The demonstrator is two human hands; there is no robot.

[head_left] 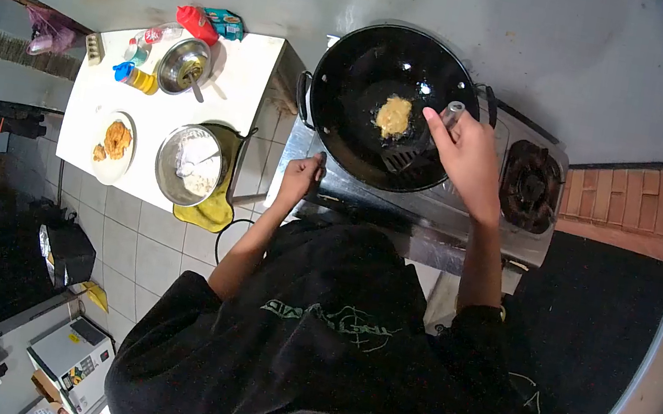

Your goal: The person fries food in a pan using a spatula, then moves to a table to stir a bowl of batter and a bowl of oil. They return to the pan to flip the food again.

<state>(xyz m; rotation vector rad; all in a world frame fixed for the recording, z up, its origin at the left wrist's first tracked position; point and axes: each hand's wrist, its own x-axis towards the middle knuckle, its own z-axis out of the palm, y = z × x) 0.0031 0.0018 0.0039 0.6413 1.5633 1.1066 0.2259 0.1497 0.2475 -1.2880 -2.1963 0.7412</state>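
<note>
A black wok (341, 144) with two side handles sits on the stove. A golden piece of battered food (393, 118) lies in oil near its middle. My right hand (471, 160) is closed around the handle of a slotted spatula (401, 159), over the wok's right side. The spatula's dark blade is inside the wok, just below the food and apart from it. My left hand (299, 181) rests at the stove's front left edge, below the wok, with its fingers curled. Whatever those fingers grip, if anything, is hidden.
Right of the wok is a second burner (532, 185). A white table (157, 106) on the left carries a steel bowl with a spoon (184, 67), a larger bowl of white flour (197, 168), a plate of fried food (128, 166), a yellow bottle (143, 81) and red packaging (197, 24).
</note>
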